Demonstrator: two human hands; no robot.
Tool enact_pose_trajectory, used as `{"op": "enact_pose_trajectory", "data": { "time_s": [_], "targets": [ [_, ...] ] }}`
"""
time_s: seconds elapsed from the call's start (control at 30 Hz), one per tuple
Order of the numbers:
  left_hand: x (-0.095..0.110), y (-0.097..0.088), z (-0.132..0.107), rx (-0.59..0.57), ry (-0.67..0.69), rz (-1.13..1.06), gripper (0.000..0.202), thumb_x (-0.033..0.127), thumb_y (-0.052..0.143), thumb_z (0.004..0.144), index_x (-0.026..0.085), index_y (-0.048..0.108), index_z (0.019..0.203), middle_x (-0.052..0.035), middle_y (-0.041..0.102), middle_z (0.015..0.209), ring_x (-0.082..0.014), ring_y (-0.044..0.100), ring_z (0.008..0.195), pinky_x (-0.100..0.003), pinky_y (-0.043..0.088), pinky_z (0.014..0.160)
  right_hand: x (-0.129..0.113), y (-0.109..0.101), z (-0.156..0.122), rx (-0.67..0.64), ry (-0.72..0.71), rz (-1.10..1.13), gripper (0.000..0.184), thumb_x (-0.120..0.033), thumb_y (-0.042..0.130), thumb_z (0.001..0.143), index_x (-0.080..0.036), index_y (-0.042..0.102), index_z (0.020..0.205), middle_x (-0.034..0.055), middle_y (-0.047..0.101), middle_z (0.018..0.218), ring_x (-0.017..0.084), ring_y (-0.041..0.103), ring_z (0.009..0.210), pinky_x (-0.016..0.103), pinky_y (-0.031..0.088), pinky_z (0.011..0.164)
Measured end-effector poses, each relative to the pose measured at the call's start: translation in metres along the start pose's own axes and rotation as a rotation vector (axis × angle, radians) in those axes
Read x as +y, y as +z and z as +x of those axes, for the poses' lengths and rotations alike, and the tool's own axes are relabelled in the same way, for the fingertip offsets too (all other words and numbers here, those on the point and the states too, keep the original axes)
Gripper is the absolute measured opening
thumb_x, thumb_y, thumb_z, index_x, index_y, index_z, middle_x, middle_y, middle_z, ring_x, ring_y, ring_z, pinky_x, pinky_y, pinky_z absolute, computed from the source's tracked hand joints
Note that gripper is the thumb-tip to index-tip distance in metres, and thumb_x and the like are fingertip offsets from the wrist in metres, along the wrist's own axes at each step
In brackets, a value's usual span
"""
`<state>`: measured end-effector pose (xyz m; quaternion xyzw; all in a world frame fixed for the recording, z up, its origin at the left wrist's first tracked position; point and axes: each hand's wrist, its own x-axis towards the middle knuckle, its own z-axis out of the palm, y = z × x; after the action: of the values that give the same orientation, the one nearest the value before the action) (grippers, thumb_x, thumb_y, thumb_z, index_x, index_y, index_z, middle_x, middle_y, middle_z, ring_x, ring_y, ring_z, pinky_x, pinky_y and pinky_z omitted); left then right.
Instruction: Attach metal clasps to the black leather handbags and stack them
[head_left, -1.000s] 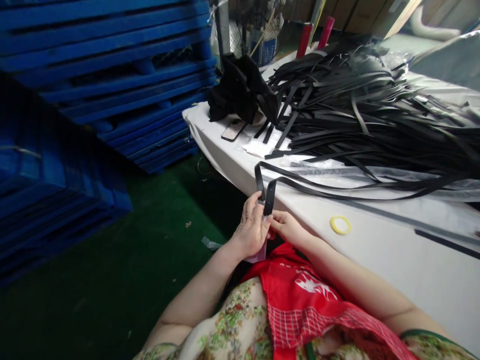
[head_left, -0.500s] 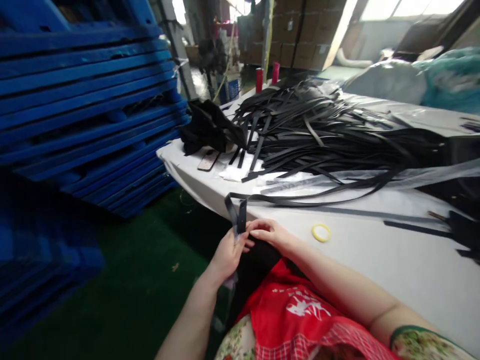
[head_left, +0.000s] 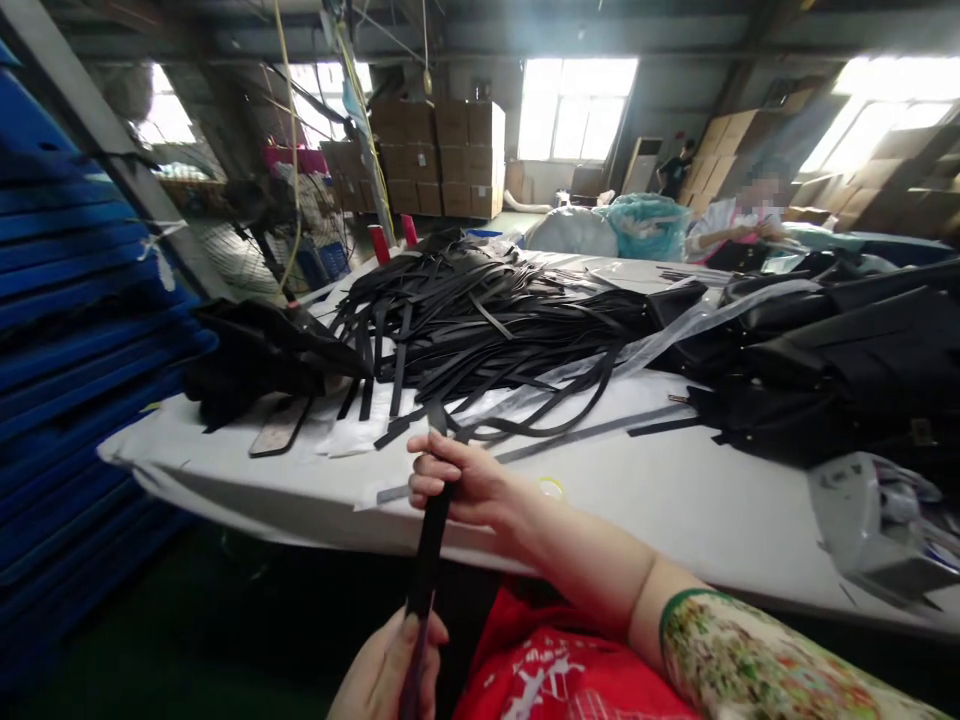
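White table heaped with black straps; one strap held taut in front of it.

The right hand is clenched around the strap's upper part at the table edge; the left hand pinches its lower end near the red apron.

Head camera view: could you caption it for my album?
Both hands, right hand above left hand, hold one black strap before a strap-heaped table.

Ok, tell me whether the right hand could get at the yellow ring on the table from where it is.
Probably yes. The right hand is closed around the black strap, and the yellow ring lies just beyond its wrist on bare white table with nothing between them. It would have to free its fingers from the strap first.
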<state>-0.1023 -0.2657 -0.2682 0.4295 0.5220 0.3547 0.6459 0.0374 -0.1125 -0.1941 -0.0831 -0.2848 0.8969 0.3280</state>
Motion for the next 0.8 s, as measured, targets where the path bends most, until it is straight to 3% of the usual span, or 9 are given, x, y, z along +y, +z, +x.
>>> {"op": "enact_pose_trajectory", "data": {
  "time_s": [0.1,0.17,0.3,0.4,0.47,0.57,0.67,0.8],
  "targets": [
    [0.008,0.002,0.01,-0.067,0.088,-0.007,0.057,0.07,0.043,0.083,0.016,0.057,0.088,-0.0006,0.055,0.058,-0.0142,0.055,0.051,-0.025,0.043,0.052,-0.007,0.003,-0.001,0.089,-0.122,-0.229,0.031,-0.048,0.062,0.085,-0.018,0.057,0.084,-0.0109,0.029,0.042,0.009,0.043,0.048,0.025,0.041,0.061],
    [0.016,0.005,0.017,-0.083,0.142,-0.026,0.053,0.067,0.042,0.086,0.015,0.056,0.089,0.0005,0.055,0.057,-0.0127,0.054,0.049,-0.023,0.042,0.051,0.001,0.001,-0.001,0.139,-0.167,-0.328,0.035,-0.053,0.062,0.083,-0.018,0.056,0.082,-0.0103,0.034,0.042,0.01,0.047,0.049,0.025,0.042,0.06],
    [0.03,0.013,0.03,-0.066,0.245,-0.038,0.053,0.064,0.039,0.088,0.014,0.054,0.076,0.0003,0.053,0.054,-0.0114,0.053,0.045,-0.022,0.04,0.047,0.033,-0.003,-0.011,0.174,-0.092,-0.505,0.043,-0.06,0.057,0.083,-0.017,0.055,0.08,-0.0044,0.052,0.049,0.013,0.056,0.052,0.022,0.041,0.049],
    [0.031,0.018,0.032,-0.05,0.256,-0.027,0.054,0.065,0.04,0.088,0.015,0.05,0.07,0.0023,0.048,0.05,-0.0093,0.049,0.041,-0.02,0.037,0.043,0.037,-0.003,-0.022,0.143,0.015,-0.523,0.037,-0.053,0.061,0.083,-0.016,0.058,0.085,-0.0021,0.057,0.056,0.014,0.06,0.058,0.02,0.04,0.044],
    [0.025,0.02,0.029,-0.058,0.221,-0.026,0.051,0.064,0.041,0.087,0.015,0.051,0.078,0.0058,0.043,0.049,-0.0072,0.043,0.037,-0.018,0.033,0.039,0.021,-0.003,-0.023,0.183,-0.006,-0.374,0.027,-0.041,0.067,0.081,-0.015,0.058,0.086,-0.0055,0.05,0.051,0.013,0.059,0.06,0.02,0.043,0.05],
    [0.012,0.023,0.022,-0.097,0.147,0.037,0.05,0.065,0.04,0.087,0.016,0.052,0.084,0.0063,0.044,0.05,-0.0066,0.04,0.037,-0.017,0.03,0.039,-0.017,-0.007,-0.017,0.299,-0.08,-0.065,0.018,-0.031,0.066,0.083,-0.016,0.056,0.084,-0.012,0.033,0.043,0.005,0.041,0.042,0.017,0.04,0.05],
    [0.004,0.025,0.023,-0.061,0.133,0.062,0.052,0.067,0.039,0.087,0.016,0.053,0.084,0.0045,0.047,0.052,-0.0084,0.044,0.041,-0.019,0.037,0.043,-0.042,-0.013,-0.011,0.286,-0.15,0.034,0.018,-0.033,0.058,0.091,-0.016,0.056,0.085,-0.0137,0.025,0.042,0.003,0.018,0.035,0.016,0.024,0.04],
    [0.014,0.028,0.032,0.022,0.246,0.093,0.051,0.067,0.04,0.086,0.018,0.054,0.086,0.0025,0.05,0.053,-0.0121,0.05,0.045,-0.022,0.041,0.046,-0.028,-0.016,-0.004,0.204,-0.206,-0.025,0.024,-0.038,0.048,0.095,-0.017,0.056,0.086,-0.0125,0.023,0.042,0.005,0.012,0.036,0.019,0.017,0.041]
  ]
}}
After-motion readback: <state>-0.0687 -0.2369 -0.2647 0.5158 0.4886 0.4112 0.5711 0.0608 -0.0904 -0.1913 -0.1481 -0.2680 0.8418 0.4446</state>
